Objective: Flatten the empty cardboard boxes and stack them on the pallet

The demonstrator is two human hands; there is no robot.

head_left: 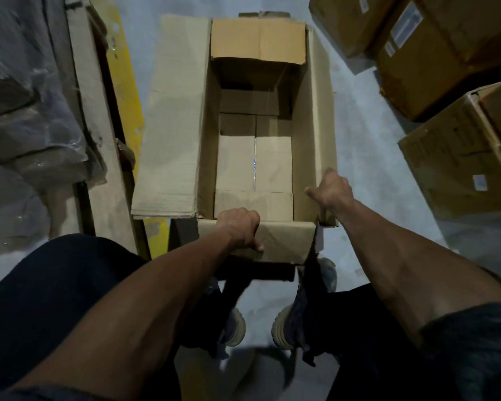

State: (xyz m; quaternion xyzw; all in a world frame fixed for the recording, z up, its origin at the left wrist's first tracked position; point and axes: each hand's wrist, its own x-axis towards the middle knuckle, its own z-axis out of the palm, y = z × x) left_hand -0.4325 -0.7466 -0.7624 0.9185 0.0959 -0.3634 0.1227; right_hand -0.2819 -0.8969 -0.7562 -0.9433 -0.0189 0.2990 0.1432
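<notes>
We're looking straight down into an open box (255,157) standing on the floor (368,157), both arms reaching forward to its near end. Left hand (239,227) is curling over the near flap (284,240), fingers wrapping the top fold, thumb pressing the flap's outer face, so it's clamping on that flap. Right hand (331,189) is gripping the near end of the right wall's top edge, thumb pointing inward over the opening, fingers going down the outside. Right near corner, just below that hand, is showing a split seam. Beyond the grips, the far flap (258,39) is folding inward over the opening; left of the left hand, the long left flap (171,117) is lying open, outward. Bottom seam tape is looking intact. Room: right of the right hand we're seeing bare floor, then sealed cartons (457,157). Left of the open flap is tighter, with a yellow strip (128,91) and wrapped goods (32,111) near. Shoes (289,328) are standing under the near flap.
</notes>
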